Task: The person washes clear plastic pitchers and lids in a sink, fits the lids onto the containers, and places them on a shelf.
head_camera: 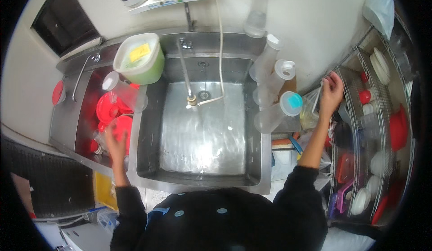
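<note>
My left hand (116, 141) hovers with its fingers apart over the left sink basin, holding nothing that I can see. Red plastic lids (107, 107) and a clear container with a red cap (96, 147) lie beneath and beside it. My right hand (332, 92) is raised at the right, by the wire shelving. A thin white strip (316, 99) meets its curled fingertips, in front of a clear plastic bag (307, 111); whether the fingers grip the strip is unclear. Between my hands, the deep steel basin (202, 139) has a wet floor, a tap pipe (185, 72) and a white hose (221, 48).
Several frosted plastic bottles (270, 117) lean along the basin's right rim; another frosted bottle (128, 94) lies across the left divider. Behind that one stands a green-filled tub (141, 65). Wire shelves (357, 116) with dishes line the right. A water filter (165, 1) hangs on the wall.
</note>
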The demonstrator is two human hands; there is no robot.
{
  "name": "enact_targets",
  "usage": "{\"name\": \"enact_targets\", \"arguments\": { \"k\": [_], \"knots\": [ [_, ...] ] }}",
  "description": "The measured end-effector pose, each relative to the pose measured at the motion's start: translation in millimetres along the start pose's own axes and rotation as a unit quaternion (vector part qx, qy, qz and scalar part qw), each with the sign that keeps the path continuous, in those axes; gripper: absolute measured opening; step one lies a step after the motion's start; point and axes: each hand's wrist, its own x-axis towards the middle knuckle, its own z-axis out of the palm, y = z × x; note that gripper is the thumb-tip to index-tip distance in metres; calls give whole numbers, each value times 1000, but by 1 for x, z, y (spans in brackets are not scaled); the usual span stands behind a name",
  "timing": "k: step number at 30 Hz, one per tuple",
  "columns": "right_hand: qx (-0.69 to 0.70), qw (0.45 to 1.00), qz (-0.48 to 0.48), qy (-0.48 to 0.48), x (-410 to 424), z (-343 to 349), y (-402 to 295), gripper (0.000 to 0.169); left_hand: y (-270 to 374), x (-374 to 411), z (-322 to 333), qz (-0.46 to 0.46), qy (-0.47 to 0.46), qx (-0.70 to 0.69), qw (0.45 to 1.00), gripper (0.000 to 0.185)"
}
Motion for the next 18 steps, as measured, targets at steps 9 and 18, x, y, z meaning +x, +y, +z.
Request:
{"name": "enact_targets", "arguments": {
  "k": [9, 18],
  "knots": [
    [93, 918, 140, -360, -273, 88, -66, 23, -8, 196, 18, 111, -47, 110, 987, 102],
    [-24, 724, 688, -52, -454, 138, 153, 37, -45, 178, -2, -52, -58, 63, 995, 64]
  ]
}}
